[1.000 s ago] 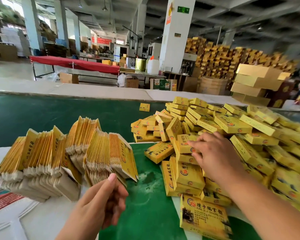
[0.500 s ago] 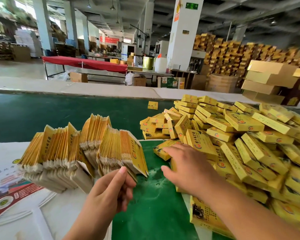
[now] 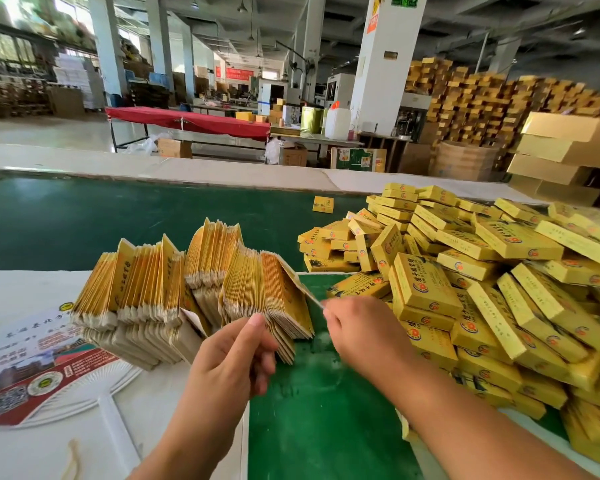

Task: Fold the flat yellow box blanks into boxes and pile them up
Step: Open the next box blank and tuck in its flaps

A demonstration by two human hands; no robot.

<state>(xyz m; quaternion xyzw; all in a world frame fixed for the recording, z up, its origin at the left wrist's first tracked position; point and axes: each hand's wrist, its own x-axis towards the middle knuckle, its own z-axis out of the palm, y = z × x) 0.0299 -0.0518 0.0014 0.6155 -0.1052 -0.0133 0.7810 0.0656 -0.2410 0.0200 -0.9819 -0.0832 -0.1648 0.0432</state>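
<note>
Setting: a factory hall, seen from a worker's head camera, with a green tabletop [image 3: 84, 223] running across the frame.
Flat blanks: a fanned stack of flat yellow box blanks [image 3: 187, 289] stands on edge at the near left, partly on the green surface and partly on a white printed sheet [image 3: 35, 358].
Right hand: the right hand [image 3: 357, 327] reaches across to the stack's right end, its fingers [image 3: 328, 311] pinching the edge of the outermost blank [image 3: 300, 284], which tilts away from the rest.
Left hand: the left hand [image 3: 236, 358] sits just in front of the stack, thumb raised against the blanks' lower edges; its fingers are curled, though whether they actually hold a blank cannot be told.
Folded boxes: a loose heap of folded yellow boxes [image 3: 482, 289] fills the right side of the tabletop, just beside the right forearm.
Stray box: one small yellow box [image 3: 323, 204] lies alone on the green surface, behind the stack and left of the heap.
Obstructions: the left hand hides the stack's lower right corner; the right arm covers the near edge of the heap.
Background: a red-covered table [image 3: 187, 121], a white pillar [image 3: 385, 64] and tall stacks of yellow cartons [image 3: 492, 105] stand well beyond.
</note>
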